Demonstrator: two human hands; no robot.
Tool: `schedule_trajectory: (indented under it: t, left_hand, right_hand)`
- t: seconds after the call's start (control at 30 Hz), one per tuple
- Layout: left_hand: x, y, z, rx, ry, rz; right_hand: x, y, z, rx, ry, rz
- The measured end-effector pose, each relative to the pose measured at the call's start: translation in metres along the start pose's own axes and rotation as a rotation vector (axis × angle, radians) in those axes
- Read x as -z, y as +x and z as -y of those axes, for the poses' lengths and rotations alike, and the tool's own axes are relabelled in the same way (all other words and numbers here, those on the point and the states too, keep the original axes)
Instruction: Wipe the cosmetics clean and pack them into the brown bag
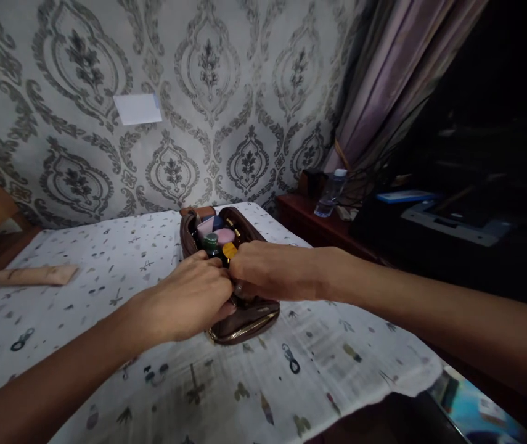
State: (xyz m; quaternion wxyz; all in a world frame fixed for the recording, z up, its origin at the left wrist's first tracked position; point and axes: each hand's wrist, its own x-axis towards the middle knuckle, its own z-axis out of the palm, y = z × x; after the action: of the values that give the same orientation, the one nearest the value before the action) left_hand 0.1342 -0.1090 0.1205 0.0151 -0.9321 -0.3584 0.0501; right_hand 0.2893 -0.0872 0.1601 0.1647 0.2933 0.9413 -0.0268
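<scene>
The open bag (pixel 245 330) lies on the cloth (pixel 318 364), small items (pixel 225 237) inside. The left hand (pixel 193 293) curls over its eight-o'clock side, the right hand (pixel 267 268) its three-o'clock side; fingertips are hidden, so I cannot tell what either grips. From the bag, a tube (pixel 34 275) lies at nine o'clock, a bottle (pixel 330 196) at two.

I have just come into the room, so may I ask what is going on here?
A person's left hand and right hand are close together at the near part of an open, dark brown zippered bag on a white printed cloth. What they hold, if anything, is hidden. In the bag lie a rounded pink item and an orange-yellow item. A long, slim beige item lies apart, to the left.
</scene>
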Motion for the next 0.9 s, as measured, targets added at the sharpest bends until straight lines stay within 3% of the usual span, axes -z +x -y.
schedule_trajectory:
  t: [0.1, 0.2, 0.37, 0.6, 0.73, 0.9]
  left_hand:
    - [-0.001, -0.001, 0.0, -0.026, 0.01, -0.049]
    - [0.0, 0.0, -0.001, -0.002, 0.033, -0.013]
    - [-0.001, 0.0, -0.002, -0.025, 0.053, -0.053]
    - [-0.005, 0.0, -0.002, -0.013, 0.119, -0.054]
    - [-0.003, 0.0, -0.004, 0.002, 0.13, -0.039]
    - [-0.007, 0.003, -0.005, 0.003, 0.142, -0.047]
  right_hand:
    - [0.003, -0.001, -0.001, -0.031, 0.049, 0.06]
    - [0.004, 0.003, -0.006, -0.012, 0.099, 0.078]
    - [0.001, 0.012, -0.008, -0.013, 0.042, 0.11]
    - [-0.004, 0.004, 0.001, -0.092, 0.092, 0.069]
    - [-0.01, -0.003, -0.005, -0.064, 0.136, 0.023]
    - [-0.012, 0.0, -0.009, -0.06, 0.101, 0.071]
